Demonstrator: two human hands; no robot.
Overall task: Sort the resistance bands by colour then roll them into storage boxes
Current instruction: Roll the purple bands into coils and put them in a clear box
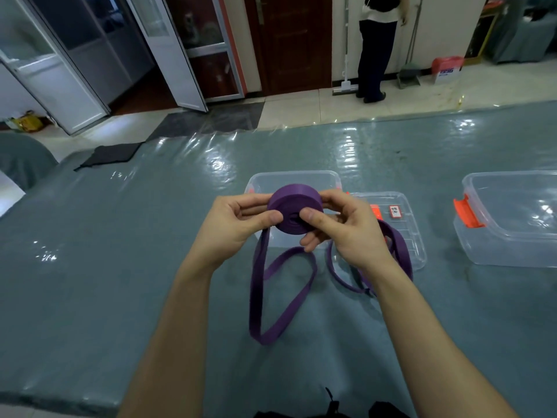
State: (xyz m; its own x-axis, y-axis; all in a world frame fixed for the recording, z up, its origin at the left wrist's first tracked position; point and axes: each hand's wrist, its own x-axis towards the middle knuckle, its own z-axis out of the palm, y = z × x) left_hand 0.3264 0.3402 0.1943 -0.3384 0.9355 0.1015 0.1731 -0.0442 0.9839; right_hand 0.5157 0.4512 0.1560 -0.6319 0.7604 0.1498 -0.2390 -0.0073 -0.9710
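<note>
A purple resistance band is partly wound into a thick roll (294, 203), held above the table between both hands. My left hand (235, 224) grips the roll's left side, thumb on its face. My right hand (343, 227) pinches the right side, thumb pressed near the centre. The unrolled tail (271, 297) hangs down and loops over the table. Another purple loop (401, 251) trails behind my right wrist. A clear storage box (289, 179) stands open just behind the roll.
A clear lid (404, 224) with orange clips lies to the right of the box. Another clear box (512, 221) with an orange latch sits at far right. The table (120, 267) has a grey-blue glossy cover. A person stands by the far wall.
</note>
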